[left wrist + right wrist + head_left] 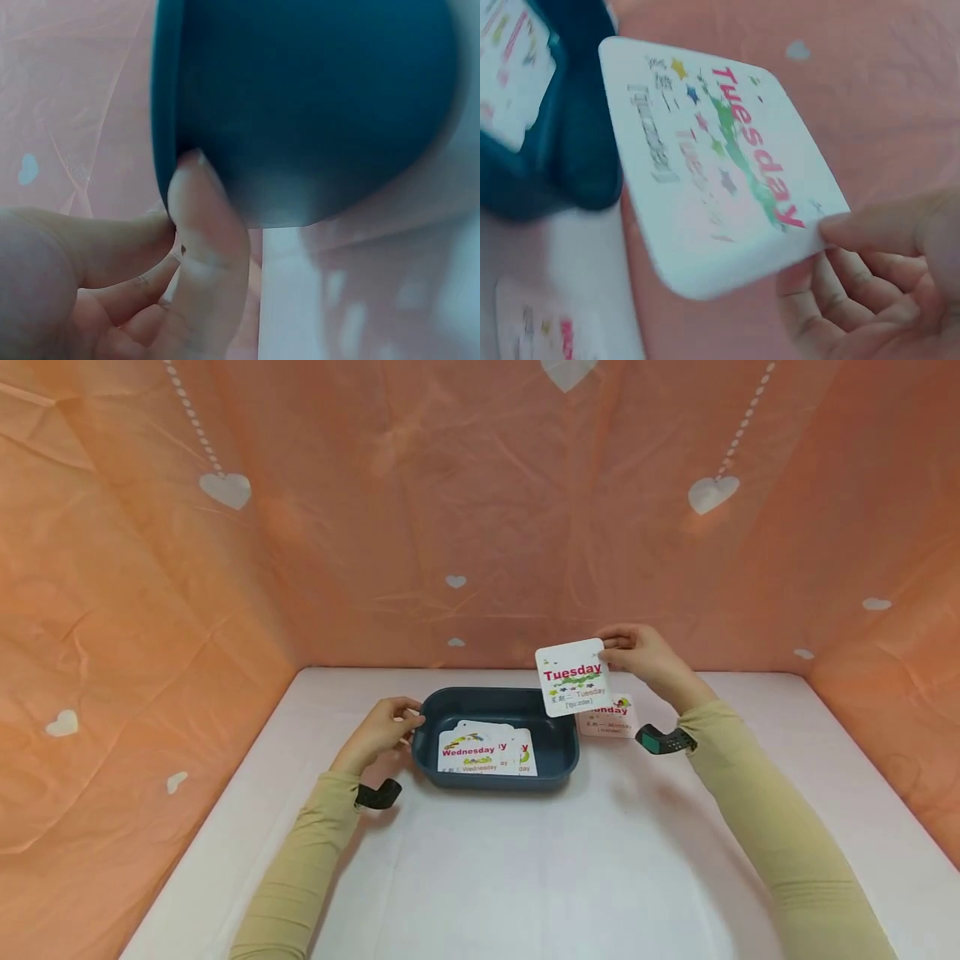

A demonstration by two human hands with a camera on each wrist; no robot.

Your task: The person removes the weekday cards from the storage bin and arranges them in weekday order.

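Note:
A white "Tuesday" flashcard (573, 678) is pinched at its right edge by my right hand (651, 662), thumb on the printed face. It is raised over the right end of a dark blue tray (495, 783). My left hand (381, 728) holds the tray's left end, with fingers and thumb at the rim in the left wrist view. Inside the tray lie several cards, a "Wednesday" flashcard (468, 752) on top and overlapping the others. A "Monday" flashcard (609, 725) lies on the table just right of the tray, partly hidden behind the raised card.
The tray stands on a white-covered table (480, 877) near its back edge. Orange cloth (360, 543) with white hearts hangs behind and along both sides. Each wrist wears a black band, the right band (667, 741) close to the "Monday" card.

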